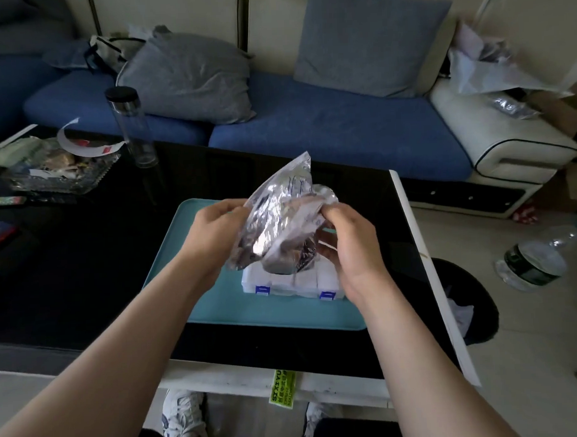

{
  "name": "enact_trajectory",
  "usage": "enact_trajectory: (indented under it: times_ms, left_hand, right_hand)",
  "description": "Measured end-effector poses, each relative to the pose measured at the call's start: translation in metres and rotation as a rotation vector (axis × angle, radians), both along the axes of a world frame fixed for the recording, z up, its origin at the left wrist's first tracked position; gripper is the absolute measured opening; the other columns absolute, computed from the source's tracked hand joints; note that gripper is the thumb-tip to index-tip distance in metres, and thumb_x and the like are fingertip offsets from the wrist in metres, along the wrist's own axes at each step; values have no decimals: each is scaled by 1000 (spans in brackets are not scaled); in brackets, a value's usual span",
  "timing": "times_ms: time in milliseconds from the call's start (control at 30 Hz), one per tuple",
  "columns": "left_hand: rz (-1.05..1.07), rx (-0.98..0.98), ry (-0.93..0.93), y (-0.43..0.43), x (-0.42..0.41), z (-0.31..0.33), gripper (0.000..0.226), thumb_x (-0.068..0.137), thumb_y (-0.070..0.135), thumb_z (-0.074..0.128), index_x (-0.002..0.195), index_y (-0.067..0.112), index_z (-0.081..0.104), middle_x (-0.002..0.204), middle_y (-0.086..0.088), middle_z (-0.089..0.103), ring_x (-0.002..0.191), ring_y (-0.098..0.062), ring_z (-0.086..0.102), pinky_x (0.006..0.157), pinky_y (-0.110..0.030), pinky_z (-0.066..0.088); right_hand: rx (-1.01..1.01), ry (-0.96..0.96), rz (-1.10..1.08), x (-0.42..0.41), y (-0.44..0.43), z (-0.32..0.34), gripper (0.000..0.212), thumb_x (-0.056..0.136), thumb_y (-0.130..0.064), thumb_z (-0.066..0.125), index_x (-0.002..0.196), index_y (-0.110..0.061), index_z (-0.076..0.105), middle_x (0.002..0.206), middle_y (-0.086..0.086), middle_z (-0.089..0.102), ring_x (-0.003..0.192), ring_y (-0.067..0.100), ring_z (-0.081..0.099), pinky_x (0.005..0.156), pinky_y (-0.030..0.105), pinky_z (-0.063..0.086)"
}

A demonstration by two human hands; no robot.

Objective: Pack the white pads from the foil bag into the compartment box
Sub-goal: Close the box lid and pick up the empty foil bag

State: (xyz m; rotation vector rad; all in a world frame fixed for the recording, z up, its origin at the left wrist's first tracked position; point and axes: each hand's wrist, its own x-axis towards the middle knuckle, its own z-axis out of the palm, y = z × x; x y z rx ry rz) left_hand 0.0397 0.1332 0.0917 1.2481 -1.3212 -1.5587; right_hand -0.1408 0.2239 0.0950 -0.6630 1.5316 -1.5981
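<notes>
**Both hands on the foil bag, right over the box**

From my remote seat, going left to right: a clear dish of wrappers [50, 174] sits at the far left of the black table [86, 274], with a clear bottle with a black cap [132, 125] just behind it. Then the left hand [215, 230], fingers pinching the left edge of the crumpled foil bag [280, 215]. The bag is held up in the air, directly above the white compartment box [282, 280], which sits on the teal tray [267, 317]. The right hand [350, 245] is curled around the bag's right side. I can't make out any pads. A plastic water bottle [530, 262] lies on the floor, far right.
</notes>
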Motion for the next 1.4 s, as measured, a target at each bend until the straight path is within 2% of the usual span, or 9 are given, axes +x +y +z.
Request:
enact_trajectory:
  times_ms: [200, 400, 533, 700, 833, 1000, 1100, 1200, 1400]
  left_hand:
    - [-59, 281, 324, 8, -9, 4, 43, 100, 40, 69, 107, -2, 74, 103, -14, 79, 90, -22, 77, 88, -34, 63]
    - [38, 215, 179, 9, -15, -10, 24, 99, 20, 72, 105, -3, 77, 95, -16, 79, 77, -18, 74, 71, -24, 61]
    - [252, 256, 75, -7, 0, -15, 22, 99, 16, 73, 111, -3, 72, 87, -16, 74, 64, -20, 69, 60, -33, 65]
    - [361, 128, 100, -4, -10, -15, 24, 101, 23, 71, 107, -1, 71, 78, -9, 69, 52, -10, 65, 50, -24, 57]
    - [240, 367, 325, 1, -21, -12, 54, 85, 43, 86, 108, 2, 61, 96, -14, 75, 74, -23, 73, 74, -40, 66]
    - [-67, 290, 32, 10, -24, -17, 26, 100, 22, 72, 120, 9, 60, 94, -15, 60, 82, -25, 59, 77, -52, 66]
    - [-86, 8, -190, 6, -17, -19, 29, 105, 25, 63, 132, 22, 52, 94, -12, 63, 66, -21, 61, 63, -47, 66]
    - [-199, -311, -394, 4, -11, -24, 26, 107, 27, 58, 132, 27, 54, 86, -4, 65, 56, -16, 58, 58, -40, 59]
    - [-224, -364, -491, 5, -6, -17, 31, 96, 58, 64, 114, 33, 63, 96, 7, 72, 84, -17, 71, 79, -46, 61]
  right_hand:
    - [76, 124, -232, -5, 4, -8, 30, 101, -42, 70, 86, -17, 73, 69, -9, 73, 64, 6, 69, 58, 25, 53]
    - [78, 487, -163, -15, 9, -16, 52, 99, -54, 67, 74, -9, 67, 64, -1, 67, 56, 6, 56, 60, 30, 47]
    - [117, 250, -132, -38, 19, -10, 39, 83, -49, 88, 79, -11, 79, 74, -2, 78, 67, 10, 70, 63, 29, 55]
    - [126, 84, -60, -48, 17, -23, 17, 95, -27, 81, 95, -9, 77, 79, 2, 74, 75, 16, 69, 77, 40, 62]
    - [48, -41, -117, -41, 11, -28, 18, 102, -21, 72, 111, -6, 68, 104, 12, 76, 94, 28, 78, 76, 42, 65]
    - [165, 58, -89, -42, 11, -27, 28, 85, -11, 83, 110, -15, 70, 102, 11, 79, 80, 20, 75, 70, 37, 59]
    - [275, 58, 68, -49, 13, -27, 51, 67, -47, 87, 112, -24, 77, 110, 7, 79, 96, 29, 72, 78, 38, 53]
    - [209, -80, 171, -45, 13, -28, 53, 85, -73, 69, 110, -28, 80, 107, 6, 81, 99, 28, 77, 90, 42, 60]
    - [209, 407, -318, -52, 7, -35, 36, 108, -38, 59, 85, -18, 78, 73, 1, 76, 67, 17, 73, 67, 33, 60]
